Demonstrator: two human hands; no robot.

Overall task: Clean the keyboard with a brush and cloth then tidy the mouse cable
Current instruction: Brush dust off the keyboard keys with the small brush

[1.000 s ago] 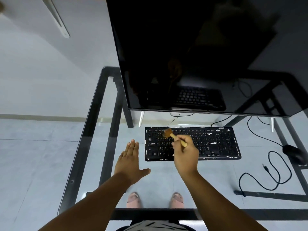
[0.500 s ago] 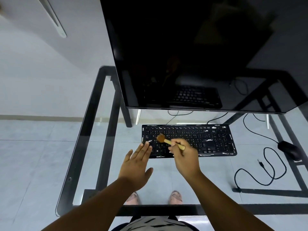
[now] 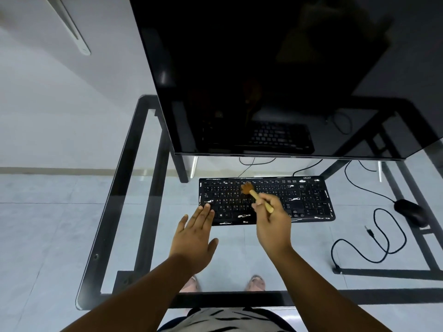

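Observation:
A black keyboard (image 3: pixel 304 200) with white smears lies flat on the glass desk under the monitor. My right hand (image 3: pixel 273 224) pinches the wooden handle of a small brush (image 3: pixel 254 194), whose brown bristles touch the upper middle keys. My left hand (image 3: pixel 194 236) lies flat with straight fingers, its fingertips resting on the keyboard's lower left corner. A black mouse (image 3: pixel 411 212) sits at the right, and its black cable (image 3: pixel 383 238) lies in loose loops on the glass. No cloth is visible.
A large dark monitor (image 3: pixel 263 80) hangs over the back of the desk. The desk has a black metal frame (image 3: pixel 112 200) around a glass top. My feet show through the glass below. Other cables trail behind the keyboard.
The brush has moved up and right from the left middle keys to the upper rows. My left hand has slid forward so its fingertips rest on the keyboard's corner.

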